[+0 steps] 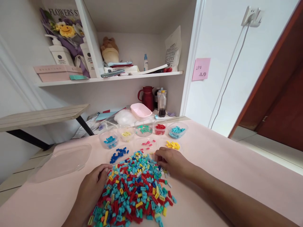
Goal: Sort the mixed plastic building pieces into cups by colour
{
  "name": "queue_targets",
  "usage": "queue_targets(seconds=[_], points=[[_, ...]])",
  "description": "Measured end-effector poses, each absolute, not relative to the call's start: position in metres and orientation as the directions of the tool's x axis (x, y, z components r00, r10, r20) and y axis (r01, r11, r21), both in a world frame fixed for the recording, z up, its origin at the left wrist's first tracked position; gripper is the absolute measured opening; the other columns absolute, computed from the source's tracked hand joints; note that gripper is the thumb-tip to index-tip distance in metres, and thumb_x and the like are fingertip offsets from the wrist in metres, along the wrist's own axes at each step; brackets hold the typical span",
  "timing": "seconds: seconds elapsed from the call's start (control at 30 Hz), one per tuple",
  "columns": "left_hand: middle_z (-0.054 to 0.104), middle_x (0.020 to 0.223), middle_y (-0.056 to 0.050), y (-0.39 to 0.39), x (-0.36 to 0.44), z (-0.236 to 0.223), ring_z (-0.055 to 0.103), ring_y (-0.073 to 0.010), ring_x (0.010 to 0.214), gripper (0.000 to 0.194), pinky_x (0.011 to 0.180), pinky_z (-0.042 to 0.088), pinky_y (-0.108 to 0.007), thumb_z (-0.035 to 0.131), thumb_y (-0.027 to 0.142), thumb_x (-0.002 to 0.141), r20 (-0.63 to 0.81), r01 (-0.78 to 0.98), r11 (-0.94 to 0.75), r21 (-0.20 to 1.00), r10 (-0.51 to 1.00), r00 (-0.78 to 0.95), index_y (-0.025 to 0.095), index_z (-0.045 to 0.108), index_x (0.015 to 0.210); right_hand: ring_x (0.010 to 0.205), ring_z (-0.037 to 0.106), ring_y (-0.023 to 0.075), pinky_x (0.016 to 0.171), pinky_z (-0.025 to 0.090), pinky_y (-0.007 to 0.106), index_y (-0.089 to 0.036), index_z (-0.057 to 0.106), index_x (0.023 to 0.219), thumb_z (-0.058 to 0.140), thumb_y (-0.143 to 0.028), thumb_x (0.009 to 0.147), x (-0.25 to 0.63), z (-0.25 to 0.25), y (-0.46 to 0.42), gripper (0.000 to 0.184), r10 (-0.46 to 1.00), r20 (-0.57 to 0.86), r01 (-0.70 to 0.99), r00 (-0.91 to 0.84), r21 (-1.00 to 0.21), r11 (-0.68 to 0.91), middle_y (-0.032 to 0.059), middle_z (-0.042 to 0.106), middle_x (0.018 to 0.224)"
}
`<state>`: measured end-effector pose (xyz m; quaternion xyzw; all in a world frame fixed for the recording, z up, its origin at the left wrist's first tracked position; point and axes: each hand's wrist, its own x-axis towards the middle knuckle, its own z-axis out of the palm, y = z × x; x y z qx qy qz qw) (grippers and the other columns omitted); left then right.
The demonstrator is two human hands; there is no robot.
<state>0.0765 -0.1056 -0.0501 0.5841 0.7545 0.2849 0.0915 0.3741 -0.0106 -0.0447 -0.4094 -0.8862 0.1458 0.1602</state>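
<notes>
A large heap of small plastic building bricks (134, 192) in mixed colours spreads over the pink tabletop. My left hand (93, 183) rests at the heap's left edge, fingers curled and thumb against them; whatever they may hold is hidden. At the heap's upper right, my right hand (171, 160) has its fingers bent down and drawn together, their tips partly hidden. Just beyond it is a clear tub of yellow bricks (172, 145). Beside that, pink bricks (148, 144) lie in a shallow clear tray. Dark blue bricks (119, 154) fill another tray behind the heap.
Behind stand clear tubs of blue bricks (110, 141), pale yellow bricks (126, 134), green bricks (144, 128), red bricks (160, 127) and light blue bricks (177, 130). A clear plastic lid (63, 160) lies left. Farther back are a pink basin (141, 111), red jug (148, 97) and bottle (162, 104).
</notes>
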Motion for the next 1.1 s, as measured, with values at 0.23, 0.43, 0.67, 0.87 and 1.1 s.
queue_targets(seconds=[0.23,0.43,0.67,0.87,1.1], points=[[0.074,0.103,0.003,-0.105,0.077,-0.049,0.067,-0.0208,0.095,0.033,0.076,0.049,-0.025,0.042,0.042,0.083,0.187,0.827,0.166,0.537,0.933,-0.308,0.030,0.071,0.092,0.086,0.060,0.0169,0.075,0.041,0.027,-0.025,0.066,0.097,0.050,-0.024,0.086,0.375,-0.045,-0.010,0.020,0.756,0.164,0.642,-0.634,-0.434,0.633,0.0035,0.066,0.096],[0.074,0.100,0.003,-0.106,0.078,-0.048,0.067,-0.0202,0.095,0.033,0.076,0.048,-0.025,0.041,0.041,0.083,0.164,0.830,0.178,0.529,0.938,-0.305,0.029,0.070,0.091,0.081,0.059,0.0155,0.072,0.041,0.026,-0.025,0.068,0.090,0.059,-0.025,0.082,0.372,-0.047,-0.010,0.013,0.764,0.174,0.642,-0.622,-0.445,0.624,0.0019,0.065,0.091],[0.074,0.100,0.005,-0.106,0.077,-0.048,0.067,-0.0185,0.093,0.033,0.073,0.049,-0.022,0.040,0.042,0.084,0.178,0.833,0.165,0.528,0.938,-0.299,0.031,0.070,0.092,0.080,0.060,0.0135,0.072,0.044,0.024,-0.026,0.071,0.089,0.060,-0.017,0.078,0.372,-0.051,-0.006,0.019,0.789,0.271,0.545,-0.551,-0.599,0.587,0.0012,0.064,0.097],[0.075,0.098,0.005,-0.102,0.072,-0.052,0.068,-0.0195,0.093,0.033,0.074,0.050,-0.022,0.043,0.043,0.080,0.201,0.830,0.167,0.533,0.927,-0.315,0.031,0.072,0.088,0.089,0.060,0.0167,0.078,0.044,0.025,-0.025,0.073,0.087,0.061,-0.014,0.076,0.376,-0.044,-0.007,0.020,0.729,0.311,0.501,-0.609,-0.562,0.658,0.0022,0.065,0.094],[0.076,0.094,0.006,-0.100,0.068,-0.056,0.069,-0.0197,0.089,0.036,0.072,0.050,-0.022,0.040,0.046,0.079,0.173,0.821,0.181,0.541,0.932,-0.320,0.032,0.072,0.088,0.071,0.058,0.0139,0.065,0.046,0.024,-0.023,0.073,0.087,0.060,-0.023,0.078,0.395,-0.021,-0.002,0.016,0.781,0.321,0.435,-0.536,-0.688,0.581,0.0019,0.066,0.083]])
